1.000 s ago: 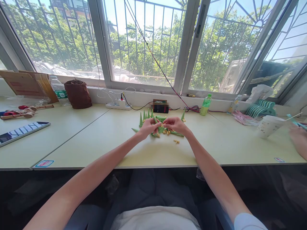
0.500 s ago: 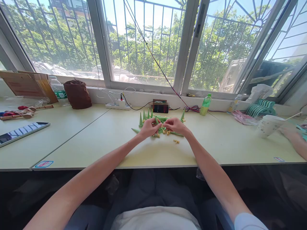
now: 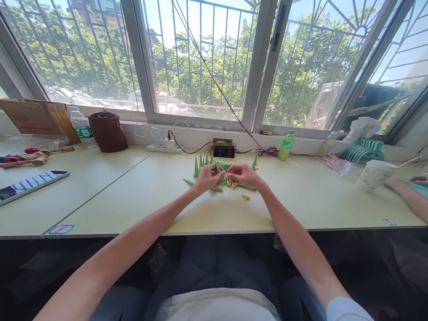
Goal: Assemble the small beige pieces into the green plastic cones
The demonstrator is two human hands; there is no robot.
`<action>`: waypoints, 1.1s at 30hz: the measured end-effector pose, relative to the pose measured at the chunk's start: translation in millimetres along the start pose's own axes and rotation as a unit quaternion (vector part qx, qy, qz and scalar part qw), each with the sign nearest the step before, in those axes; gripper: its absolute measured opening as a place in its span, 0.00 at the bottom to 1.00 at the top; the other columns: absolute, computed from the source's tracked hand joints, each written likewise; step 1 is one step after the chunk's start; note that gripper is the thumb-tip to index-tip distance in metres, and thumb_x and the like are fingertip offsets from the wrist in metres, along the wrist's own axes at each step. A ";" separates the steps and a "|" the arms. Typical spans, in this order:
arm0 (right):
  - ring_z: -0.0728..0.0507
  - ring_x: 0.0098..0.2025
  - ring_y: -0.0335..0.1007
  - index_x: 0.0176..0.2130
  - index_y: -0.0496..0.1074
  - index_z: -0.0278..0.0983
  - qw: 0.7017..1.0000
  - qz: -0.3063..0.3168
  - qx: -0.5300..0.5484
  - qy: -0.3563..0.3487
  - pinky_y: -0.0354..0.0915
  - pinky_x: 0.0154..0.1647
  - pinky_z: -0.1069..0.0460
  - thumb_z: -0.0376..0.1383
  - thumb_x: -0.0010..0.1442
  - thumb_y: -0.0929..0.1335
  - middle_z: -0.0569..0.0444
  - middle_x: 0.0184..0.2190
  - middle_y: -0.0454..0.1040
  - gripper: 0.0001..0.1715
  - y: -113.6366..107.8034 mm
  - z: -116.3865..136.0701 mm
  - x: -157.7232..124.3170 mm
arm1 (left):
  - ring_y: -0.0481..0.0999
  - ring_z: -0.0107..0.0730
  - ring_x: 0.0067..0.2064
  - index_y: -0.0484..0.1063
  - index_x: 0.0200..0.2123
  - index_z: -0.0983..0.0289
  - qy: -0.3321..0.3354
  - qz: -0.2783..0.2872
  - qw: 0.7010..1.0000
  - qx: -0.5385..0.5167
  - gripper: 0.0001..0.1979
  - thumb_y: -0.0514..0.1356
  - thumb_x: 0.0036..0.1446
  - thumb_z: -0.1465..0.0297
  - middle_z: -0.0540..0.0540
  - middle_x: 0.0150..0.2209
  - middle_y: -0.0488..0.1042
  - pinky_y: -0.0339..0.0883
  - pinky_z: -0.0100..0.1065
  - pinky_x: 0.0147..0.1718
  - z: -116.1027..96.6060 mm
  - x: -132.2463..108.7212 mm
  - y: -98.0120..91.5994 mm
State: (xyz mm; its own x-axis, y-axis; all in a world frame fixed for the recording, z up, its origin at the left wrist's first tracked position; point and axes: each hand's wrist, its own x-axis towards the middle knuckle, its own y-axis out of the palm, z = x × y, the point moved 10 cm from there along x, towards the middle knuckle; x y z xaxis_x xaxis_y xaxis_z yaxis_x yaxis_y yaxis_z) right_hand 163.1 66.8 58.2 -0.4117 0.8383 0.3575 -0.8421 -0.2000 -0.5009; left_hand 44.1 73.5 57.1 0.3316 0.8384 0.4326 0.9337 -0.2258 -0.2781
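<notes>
My left hand (image 3: 207,177) is closed around a green cone (image 3: 217,167), its tip pointing up and slightly left. Close beside it, my right hand (image 3: 245,175) is closed with its fingertips pinched at the cone's lower end, on what looks like a small yellow piece. Several green cones (image 3: 196,168) stand upright behind my left hand, and another upright cone (image 3: 255,161) is behind my right hand. More green cones lie on the table under and between my hands. Small yellow pieces (image 3: 233,183) are heaped there, and a loose yellow piece (image 3: 245,197) lies nearer to me.
A phone (image 3: 224,149) leans at the back by a power strip (image 3: 163,148). To the right stand a green bottle (image 3: 286,146), teal hangers (image 3: 364,151) and a white cup (image 3: 376,175), with another person's hand beside it. Left are a brown bag (image 3: 107,131) and a tablet (image 3: 30,185).
My right fingers have shifted very slightly against the cone; my left hand holds its place. At the far right, the other person's hands have moved, with a teal item there.
</notes>
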 end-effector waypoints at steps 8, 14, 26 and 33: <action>0.52 0.19 0.56 0.23 0.69 0.34 0.997 -0.012 -0.063 0.029 0.54 0.21 0.55 0.53 0.56 0.67 0.57 0.16 0.65 0.26 -2.3 -0.4 -1.7 | 0.68 0.25 0.16 0.68 0.30 0.64 0.014 0.004 1.000 0.019 0.12 0.64 0.51 0.62 0.46 0.18 0.68 0.58 0.26 0.12 -0.7 -0.1 1.0; 0.52 0.19 0.58 0.31 0.71 0.33 0.999 -0.013 -0.034 0.025 0.55 0.20 0.55 0.52 0.54 0.69 0.55 0.21 0.70 0.23 -1.2 -0.6 -0.6 | 0.67 0.25 0.15 0.67 0.30 0.64 0.011 0.000 1.000 0.006 0.11 0.62 0.54 0.62 0.46 0.16 0.67 0.57 0.26 0.12 0.6 0.6 -0.8; 0.52 0.18 0.55 0.19 0.64 0.35 0.996 -0.006 -0.082 0.029 0.53 0.20 0.55 0.54 0.58 0.64 0.56 0.15 0.64 0.29 0.3 1.9 -2.0 | 0.68 0.25 0.16 0.68 0.31 0.64 0.016 0.006 0.999 0.032 0.12 0.64 0.52 0.61 0.46 0.17 0.68 0.59 0.25 0.13 1.1 0.2 1.4; 0.51 0.20 0.59 0.34 0.71 0.33 0.999 -0.008 -0.036 0.023 0.57 0.21 0.55 0.51 0.54 0.68 0.54 0.23 0.72 0.23 0.9 -0.5 -0.6 | 0.68 0.25 0.16 0.68 0.30 0.64 0.013 -0.006 1.000 0.025 0.12 0.62 0.54 0.61 0.46 0.17 0.68 0.59 0.25 0.13 2.1 1.0 -1.8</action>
State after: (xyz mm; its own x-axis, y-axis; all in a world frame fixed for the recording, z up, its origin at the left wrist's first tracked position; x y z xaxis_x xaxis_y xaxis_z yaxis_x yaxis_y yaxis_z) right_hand 162.7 66.4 57.1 -0.3807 0.8635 0.3309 -0.8210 -0.1509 -0.5507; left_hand 42.5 75.8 56.2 0.3249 0.8277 0.4576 0.9296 -0.1906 -0.3154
